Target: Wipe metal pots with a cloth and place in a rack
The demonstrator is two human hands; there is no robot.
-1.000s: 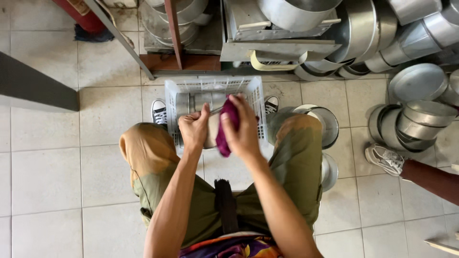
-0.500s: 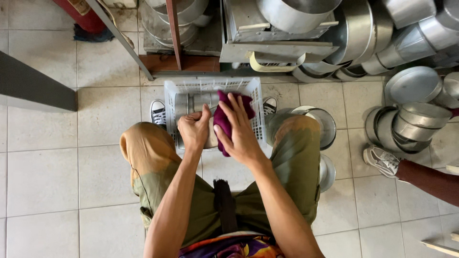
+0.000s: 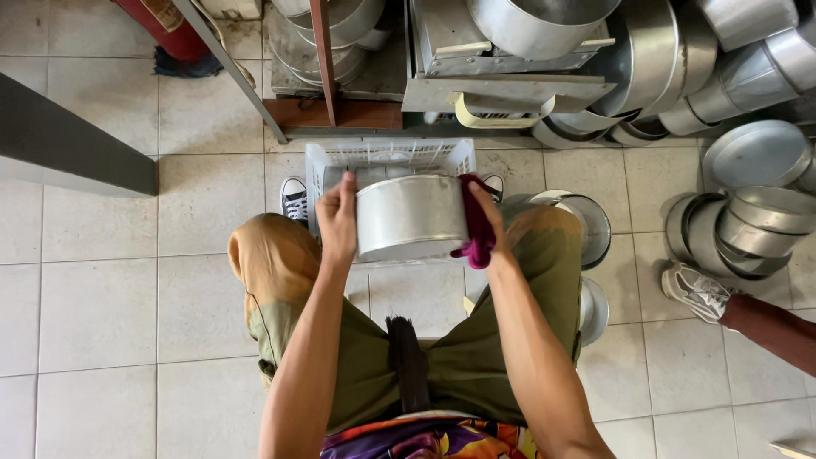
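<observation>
Head view, both hands raised over white crate (image 3: 387, 155), left hand (image 3: 337, 219) gripped round metal pan (image 3: 411, 215), right hand (image 3: 489, 223) pressed magenta cloth (image 3: 476, 228) against pan's other side.

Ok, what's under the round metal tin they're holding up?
Below the metal tin, held between the left hand and the right hand with a magenta cloth, sits a white plastic crate. The tin covers most of the crate's inside, so its contents stay unseen.

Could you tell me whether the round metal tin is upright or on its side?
On its side: the tin shows its curved wall, one hand at each end.
</observation>
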